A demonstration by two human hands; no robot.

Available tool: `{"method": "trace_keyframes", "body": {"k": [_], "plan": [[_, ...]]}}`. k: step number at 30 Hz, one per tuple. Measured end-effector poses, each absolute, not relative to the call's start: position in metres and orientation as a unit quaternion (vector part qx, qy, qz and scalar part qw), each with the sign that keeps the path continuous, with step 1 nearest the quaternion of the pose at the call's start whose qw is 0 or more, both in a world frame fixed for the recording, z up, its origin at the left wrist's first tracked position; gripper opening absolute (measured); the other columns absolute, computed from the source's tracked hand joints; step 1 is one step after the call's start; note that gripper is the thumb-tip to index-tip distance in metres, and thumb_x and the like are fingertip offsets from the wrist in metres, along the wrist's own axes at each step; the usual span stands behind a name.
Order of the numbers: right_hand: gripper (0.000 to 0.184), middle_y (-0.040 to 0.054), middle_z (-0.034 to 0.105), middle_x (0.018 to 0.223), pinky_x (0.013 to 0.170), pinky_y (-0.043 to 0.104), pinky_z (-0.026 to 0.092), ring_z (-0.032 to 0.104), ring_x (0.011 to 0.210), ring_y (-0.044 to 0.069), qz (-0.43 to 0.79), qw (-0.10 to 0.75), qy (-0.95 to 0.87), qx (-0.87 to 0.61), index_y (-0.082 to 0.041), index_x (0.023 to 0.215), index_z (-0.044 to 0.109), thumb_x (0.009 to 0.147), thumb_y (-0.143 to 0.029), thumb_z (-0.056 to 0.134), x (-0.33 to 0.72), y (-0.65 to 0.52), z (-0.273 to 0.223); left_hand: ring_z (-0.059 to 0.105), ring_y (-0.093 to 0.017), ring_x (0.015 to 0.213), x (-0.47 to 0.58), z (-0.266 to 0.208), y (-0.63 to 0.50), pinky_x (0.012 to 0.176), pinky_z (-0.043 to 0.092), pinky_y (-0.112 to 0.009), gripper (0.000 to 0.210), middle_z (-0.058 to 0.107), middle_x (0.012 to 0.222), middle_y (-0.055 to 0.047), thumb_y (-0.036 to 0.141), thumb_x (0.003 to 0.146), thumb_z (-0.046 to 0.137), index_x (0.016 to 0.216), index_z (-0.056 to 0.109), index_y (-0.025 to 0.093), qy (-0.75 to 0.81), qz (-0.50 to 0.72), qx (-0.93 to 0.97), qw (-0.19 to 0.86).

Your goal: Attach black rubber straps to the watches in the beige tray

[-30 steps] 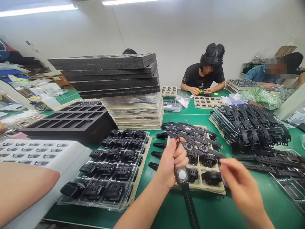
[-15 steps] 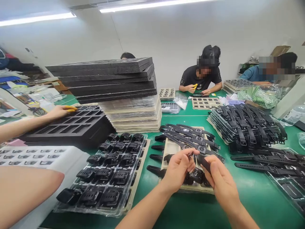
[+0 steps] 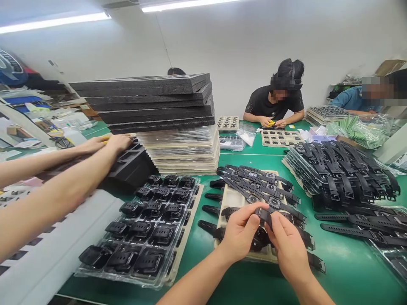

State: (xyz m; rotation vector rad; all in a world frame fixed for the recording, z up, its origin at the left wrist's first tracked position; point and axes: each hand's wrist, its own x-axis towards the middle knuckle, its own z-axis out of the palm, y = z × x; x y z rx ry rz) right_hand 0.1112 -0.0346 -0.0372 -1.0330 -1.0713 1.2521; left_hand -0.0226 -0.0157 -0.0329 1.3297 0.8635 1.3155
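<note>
Slightly right of centre, low in the frame, a black strap (image 3: 264, 215) lies between the two hands, its visible stretch slanting down to the right from the left fingertips towards the right ones. Neither hand is nearer: the left hand (image 3: 239, 235) pinches it with thumb and finger together, and the right hand (image 3: 288, 242) is closed on it from the other side. How the rest runs below the fingers is hidden. Just beneath sits a beige tray (image 3: 233, 198) of watches on a green table (image 3: 346, 250). Looped watches (image 3: 151, 231) fill the lower left; black foam slabs (image 3: 152, 112) are stacked above them, and a co-worker (image 3: 276, 103) bends over the table at upper right, before a pale wall (image 3: 206, 38)
</note>
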Motion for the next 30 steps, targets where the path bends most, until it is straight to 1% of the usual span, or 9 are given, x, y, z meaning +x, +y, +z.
{"method": "trace_keyframes", "body": {"k": [5, 9, 12, 14, 16, 21, 24, 26, 30], "plan": [[0.055, -0.0038, 0.042, 0.061, 0.053, 0.025, 0.035, 0.034, 0.058, 0.014, 0.53, 0.516, -0.491, -0.46, -0.021, 0.064, 0.055, 0.088, -0.069, 0.066, 0.11, -0.031, -0.035, 0.071, -0.027, 0.096, -0.023, -0.026, -0.017, 0.088, 0.056, -0.037, 0.062, 0.078, 0.107, -0.013, 0.069, 0.093, 0.055, 0.116, 0.077, 0.016, 0.372, 0.545, 0.607, 0.444], [0.047, -0.0003, 0.055, 0.073, 0.054, 0.026, 0.041, 0.047, 0.063, 0.016, 0.57, 0.55, -0.418, -0.445, -0.023, 0.081, 0.065, 0.091, -0.068, 0.063, 0.105, -0.035, -0.037, 0.07, -0.027, 0.1, -0.021, -0.024, -0.017, 0.093, 0.055, -0.037, 0.058, 0.078, 0.111, -0.014, 0.066, 0.094, 0.057, 0.116, 0.078, 0.017, 0.366, 0.531, 0.629, 0.434], [0.042, -0.0006, 0.057, 0.074, 0.054, 0.025, 0.043, 0.049, 0.061, 0.016, 0.604, 0.56, -0.387, -0.414, -0.024, 0.091, 0.068, 0.09, -0.067, 0.066, 0.103, -0.038, -0.041, 0.062, -0.018, 0.071, -0.019, -0.028, -0.016, 0.07, 0.053, -0.03, 0.061, 0.072, 0.083, -0.009, 0.069, 0.091, 0.059, 0.113, 0.078, 0.015, 0.354, 0.536, 0.579, 0.502], [0.044, -0.0047, 0.047, 0.061, 0.049, 0.024, 0.038, 0.038, 0.051, 0.013, 0.611, 0.574, -0.384, -0.388, -0.024, 0.084, 0.064, 0.092, -0.067, 0.063, 0.103, -0.038, -0.043, 0.041, -0.01, 0.052, -0.018, -0.032, -0.015, 0.052, 0.038, -0.023, 0.066, 0.055, 0.062, 0.001, 0.072, 0.09, 0.059, 0.111, 0.076, 0.012, 0.336, 0.543, 0.518, 0.569], [0.049, -0.0076, 0.037, 0.054, 0.045, 0.022, 0.032, 0.028, 0.048, 0.011, 0.604, 0.582, -0.393, -0.377, -0.023, 0.076, 0.057, 0.095, -0.068, 0.059, 0.104, -0.037, -0.042, 0.027, -0.007, 0.049, -0.017, -0.036, -0.015, 0.048, 0.029, -0.021, 0.068, 0.041, 0.056, 0.006, 0.073, 0.088, 0.06, 0.111, 0.075, 0.011, 0.316, 0.545, 0.487, 0.605], [0.055, -0.0078, 0.034, 0.057, 0.043, 0.021, 0.022, 0.027, 0.049, 0.009, 0.605, 0.511, -0.437, -0.428, -0.02, 0.072, 0.054, 0.089, -0.071, 0.065, 0.103, -0.033, -0.037, 0.047, -0.012, 0.061, -0.018, -0.036, -0.018, 0.055, 0.041, -0.023, 0.06, 0.059, 0.074, -0.003, 0.068, 0.089, 0.063, 0.113, 0.076, 0.014, 0.347, 0.554, 0.511, 0.558], [0.05, -0.0053, 0.041, 0.063, 0.044, 0.022, 0.028, 0.033, 0.052, 0.011, 0.59, 0.527, -0.434, -0.43, -0.021, 0.08, 0.06, 0.092, -0.07, 0.062, 0.101, -0.036, -0.037, 0.058, -0.018, 0.076, -0.019, -0.03, -0.019, 0.067, 0.05, -0.028, 0.059, 0.067, 0.086, -0.008, 0.069, 0.089, 0.061, 0.107, 0.077, 0.015, 0.347, 0.541, 0.547, 0.537], [0.043, -0.0029, 0.051, 0.069, 0.05, 0.023, 0.038, 0.043, 0.058, 0.013, 0.57, 0.541, -0.446, -0.429, -0.022, 0.088, 0.062, 0.095, -0.065, 0.061, 0.101, -0.039, -0.037, 0.057, -0.018, 0.074, -0.018, -0.027, -0.019, 0.067, 0.049, -0.028, 0.06, 0.064, 0.081, -0.007, 0.072, 0.087, 0.062, 0.1, 0.076, 0.014, 0.334, 0.53, 0.541, 0.561], [0.036, -0.0027, 0.058, 0.075, 0.064, 0.026, 0.05, 0.055, 0.068, 0.016, 0.535, 0.558, -0.464, -0.432, -0.028, 0.119, 0.064, 0.097, -0.057, 0.062, 0.108, -0.038, -0.027, 0.032, -0.007, 0.051, -0.017, -0.024, -0.016, 0.05, 0.032, -0.021, 0.063, 0.039, 0.058, 0.006, 0.075, 0.085, 0.063, 0.081, 0.067, 0.013, 0.308, 0.496, 0.446, 0.678]]}}
